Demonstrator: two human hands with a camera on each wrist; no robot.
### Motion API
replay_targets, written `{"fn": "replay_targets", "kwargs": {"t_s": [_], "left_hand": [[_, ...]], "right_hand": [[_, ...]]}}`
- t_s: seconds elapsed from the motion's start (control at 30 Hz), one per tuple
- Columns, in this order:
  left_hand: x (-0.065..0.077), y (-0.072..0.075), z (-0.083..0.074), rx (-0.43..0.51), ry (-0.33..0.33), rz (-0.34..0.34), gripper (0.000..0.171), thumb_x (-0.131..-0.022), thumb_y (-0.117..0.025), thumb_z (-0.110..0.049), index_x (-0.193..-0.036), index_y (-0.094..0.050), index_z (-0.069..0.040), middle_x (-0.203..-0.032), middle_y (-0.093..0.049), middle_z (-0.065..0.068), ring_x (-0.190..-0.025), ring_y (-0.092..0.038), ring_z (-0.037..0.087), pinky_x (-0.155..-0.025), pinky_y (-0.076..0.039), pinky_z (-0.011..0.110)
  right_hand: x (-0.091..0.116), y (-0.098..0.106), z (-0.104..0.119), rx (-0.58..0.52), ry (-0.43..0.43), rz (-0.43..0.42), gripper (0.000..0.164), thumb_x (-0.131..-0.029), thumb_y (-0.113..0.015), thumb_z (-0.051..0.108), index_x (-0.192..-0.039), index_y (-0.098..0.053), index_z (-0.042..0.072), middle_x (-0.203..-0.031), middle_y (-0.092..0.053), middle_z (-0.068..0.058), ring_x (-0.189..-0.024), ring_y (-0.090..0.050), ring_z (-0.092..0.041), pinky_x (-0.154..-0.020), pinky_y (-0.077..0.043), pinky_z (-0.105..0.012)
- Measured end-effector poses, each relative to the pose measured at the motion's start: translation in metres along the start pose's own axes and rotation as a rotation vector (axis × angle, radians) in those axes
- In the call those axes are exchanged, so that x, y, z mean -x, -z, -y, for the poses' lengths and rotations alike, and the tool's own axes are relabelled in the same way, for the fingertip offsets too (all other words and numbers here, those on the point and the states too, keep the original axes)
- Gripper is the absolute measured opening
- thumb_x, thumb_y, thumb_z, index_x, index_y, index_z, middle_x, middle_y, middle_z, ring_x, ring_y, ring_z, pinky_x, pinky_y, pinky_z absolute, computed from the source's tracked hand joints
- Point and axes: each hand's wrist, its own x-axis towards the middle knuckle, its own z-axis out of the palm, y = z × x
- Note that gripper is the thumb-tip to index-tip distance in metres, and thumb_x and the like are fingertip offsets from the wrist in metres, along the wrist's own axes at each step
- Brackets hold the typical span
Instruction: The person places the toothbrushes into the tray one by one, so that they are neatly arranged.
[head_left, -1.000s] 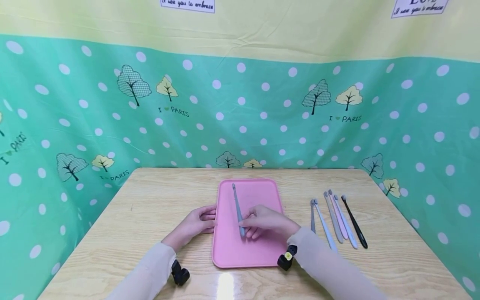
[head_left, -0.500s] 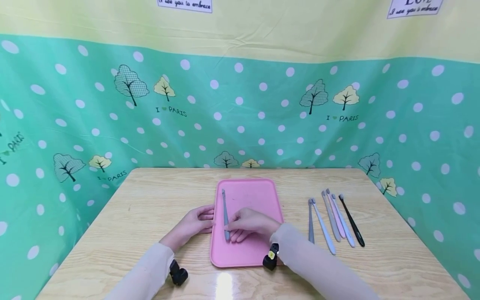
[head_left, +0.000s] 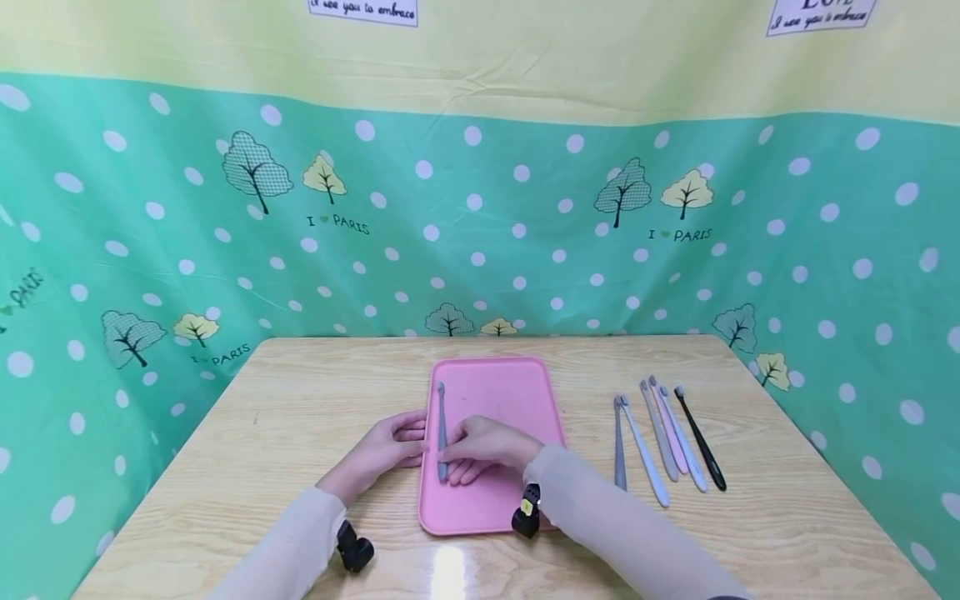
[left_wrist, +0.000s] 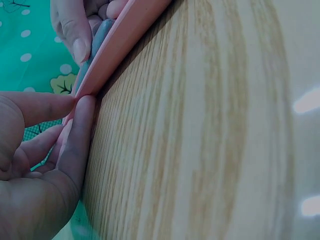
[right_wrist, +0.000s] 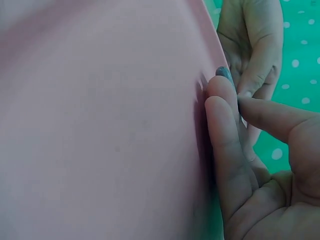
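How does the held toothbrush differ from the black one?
The gray toothbrush is pinched in the right hand; the black toothbrush lies untouched. The gray one is over the pink tray; the black one is on the wooden table. Both point their heads away from the person.

The left hand (left_wrist: 45, 175) is pinching the pink tray (left_wrist: 121, 45) at its rim — just past it, the right hand (left_wrist: 72, 22) is gripping a grey handle (left_wrist: 101, 34). Table (left_wrist: 210, 130) wood is filling the right — dotted green cloth (left_wrist: 15, 60) is showing behind.
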Motion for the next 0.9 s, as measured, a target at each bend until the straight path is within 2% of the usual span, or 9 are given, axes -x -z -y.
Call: {"fn": "replay_targets", "kwargs": {"t_s": [0.4, 0.9], "left_hand": [[-0.0004, 0.0001, 0.0002, -0.002, 0.017, -0.016, 0.062, -0.092, -0.067, 0.002, -0.149, -0.041, 0.001, -0.136, -0.053, 0.021, -0.116, -0.059, 0.028, -0.091, -0.06, 0.037], [-0.0005, 0.0002, 0.0028, -0.005, -0.002, -0.015, 0.062, -0.092, -0.066, 0.004, -0.149, -0.041, 0.004, -0.136, -0.053, 0.021, -0.117, -0.06, 0.029, -0.09, -0.06, 0.038]], "right_hand": [[-0.0034, -0.0046, 0.003, 0.025, -0.002, 0.002, 0.02, -0.092, -0.072, 0.01, -0.099, -0.057, -0.002, -0.078, -0.071, -0.021, -0.057, -0.069, -0.017, -0.052, -0.062, -0.028], [-0.0021, -0.0052, 0.0034, 0.016, 0.022, -0.008, 0.034, -0.091, -0.072, 0.007, -0.111, -0.047, -0.004, -0.077, -0.07, -0.023, -0.057, -0.069, -0.019, -0.052, -0.062, -0.029]]}}
